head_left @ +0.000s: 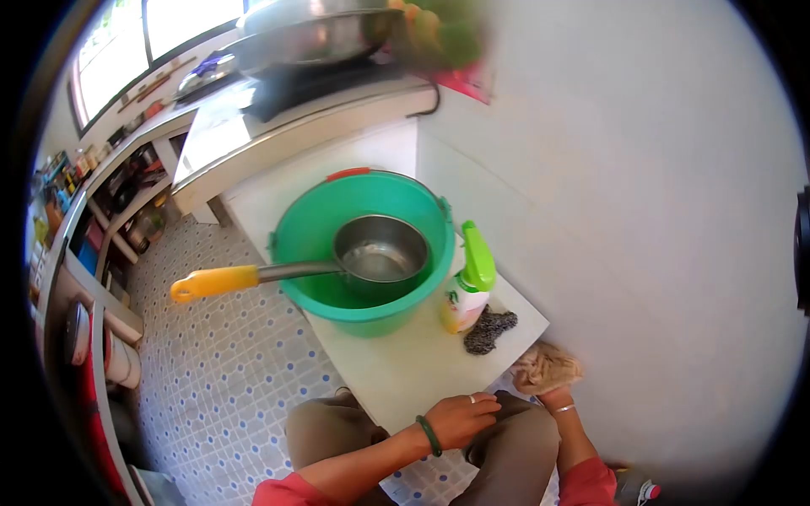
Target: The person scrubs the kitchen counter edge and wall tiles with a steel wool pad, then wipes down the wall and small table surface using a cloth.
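- Head view: a green bucket (363, 316) stands on a pale low table (375, 384) and serves as the landmark.
- The right hand (554, 400), below and to the right of the bucket, past the table's corner, is clamped on a bunched tan cloth (548, 368); the cloth covers most of the fingers, so how tightly they press cannot be told.
- That cloth is close to the white wall (641, 211), which rises to the right of the bucket.
- The left hand (460, 419), below the bucket, lies by the person's knee (527, 430), its fingers loosely bent and close together.
- A steel dipper (380, 253) sits inside the bucket, its yellow handle (215, 282) reaching out over the left rim.
- Just right of the bucket stands a spray bottle (464, 304) with a green head; a dark scourer (489, 331) lies beside it.
- Beyond the bucket runs a counter (287, 139) bearing a metal pan (312, 38).
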The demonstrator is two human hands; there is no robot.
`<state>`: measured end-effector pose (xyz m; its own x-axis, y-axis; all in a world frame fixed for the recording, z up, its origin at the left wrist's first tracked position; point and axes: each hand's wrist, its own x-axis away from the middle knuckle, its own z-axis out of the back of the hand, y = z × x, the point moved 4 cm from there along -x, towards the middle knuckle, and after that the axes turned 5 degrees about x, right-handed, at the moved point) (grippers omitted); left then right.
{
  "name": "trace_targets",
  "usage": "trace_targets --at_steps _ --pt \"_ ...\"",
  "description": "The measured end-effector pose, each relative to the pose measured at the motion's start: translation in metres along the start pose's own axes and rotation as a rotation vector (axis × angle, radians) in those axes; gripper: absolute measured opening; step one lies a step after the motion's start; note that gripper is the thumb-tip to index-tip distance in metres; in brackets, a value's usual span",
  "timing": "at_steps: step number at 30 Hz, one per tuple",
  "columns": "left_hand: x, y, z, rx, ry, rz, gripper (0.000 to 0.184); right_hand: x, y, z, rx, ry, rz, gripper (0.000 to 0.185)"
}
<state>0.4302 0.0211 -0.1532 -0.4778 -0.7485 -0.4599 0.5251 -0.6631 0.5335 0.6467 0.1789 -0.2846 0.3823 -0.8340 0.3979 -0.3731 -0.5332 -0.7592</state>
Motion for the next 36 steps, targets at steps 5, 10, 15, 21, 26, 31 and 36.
trace_targets --at_steps 5,10,15,21,26,31,36 --pt "0.003 0.005 0.010 0.032 0.042 -0.036 0.026 0.051 -0.051 -0.030 0.190 -0.037 0.190 0.036" --pt "0.003 0.005 0.018 0.053 0.046 0.049 0.027 0.082 -0.091 -0.072 0.306 -0.076 0.364 0.037" --pt "0.004 -0.006 0.016 0.284 0.146 0.264 0.026 0.105 -0.105 -0.107 0.380 -0.097 0.495 0.038" --pt "0.010 -0.003 0.029 1.624 0.356 0.933 0.065 0.111 -0.064 -0.160 0.506 -0.104 0.533 0.040" --pt "0.014 0.013 0.042 1.953 0.427 0.665 0.065 0.126 -0.033 -0.231 0.882 -0.002 0.441 0.032" --pt "0.022 0.007 0.048 1.897 0.606 0.648 0.063 0.119 -0.028 -0.258 1.049 -0.148 0.483 0.036" --pt "0.044 0.007 0.075 1.529 0.685 0.705 0.066 0.115 -0.032 -0.291 1.034 -0.460 0.285 0.044"
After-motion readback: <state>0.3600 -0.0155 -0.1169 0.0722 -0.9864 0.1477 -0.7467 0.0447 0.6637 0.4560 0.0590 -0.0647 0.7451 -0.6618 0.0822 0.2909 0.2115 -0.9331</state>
